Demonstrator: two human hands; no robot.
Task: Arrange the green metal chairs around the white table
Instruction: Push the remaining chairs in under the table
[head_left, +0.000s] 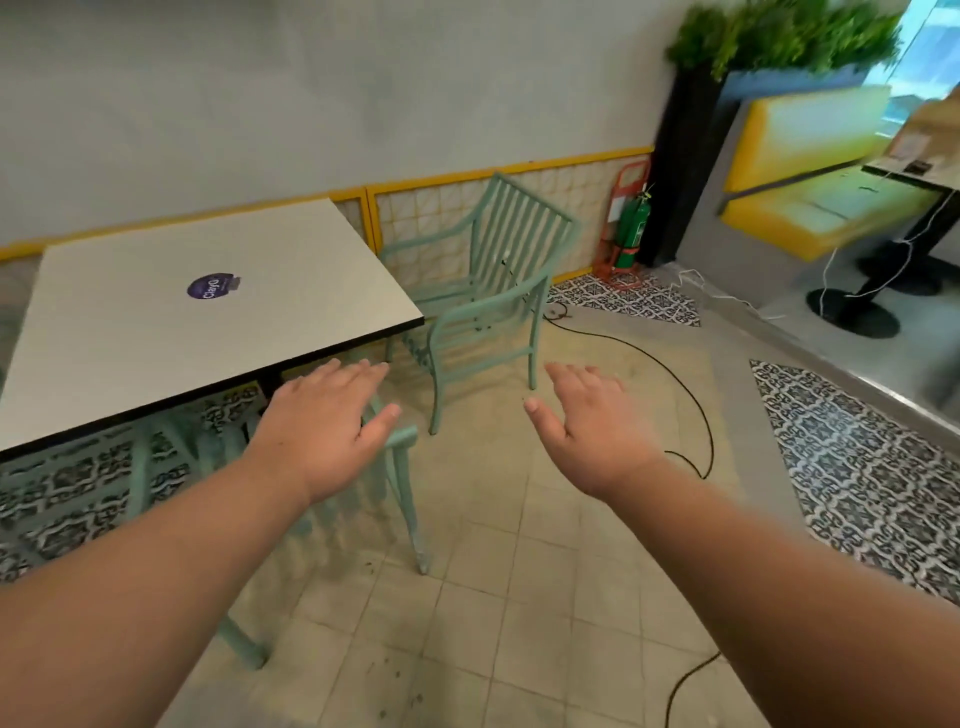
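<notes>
- Reaching forward, both bare arms stretch from the lower corners of the view toward the middle, palms down.
- The left hand (327, 415) hovers with its fingers (358, 371) spread and straight, thumb out toward 3 o'clock, gripping nothing.
- Directly beneath that hand is the near green chair (400, 467), pushed under the tabletop (171, 312); its top rail shows just by the thumb tip, at about 4 o'clock from the palm. Motion blur makes it hard to say whether the thumb touches the rail; it looks just above it.
- The right hand (592, 421) is also flat and open, fingers slightly apart and pointing to 11 o'clock, over bare floor tiles (519, 571) and holding nothing.
- The far green chair (488, 280) stands upright at 12 o'clock from the gap between the hands, at the tabletop's right edge, its slatted back toward the wall. Its front leg is near the right fingertips but clearly apart from them.
- The white tabletop lies at 10 o'clock from the left hand, with a round purple sticker (210, 287) near its middle.
- A black cable (691, 395) curls across the floor at 3 o'clock from the right hand, and a green fire extinguisher (634, 228) stands by the wall at 1 o'clock.
</notes>
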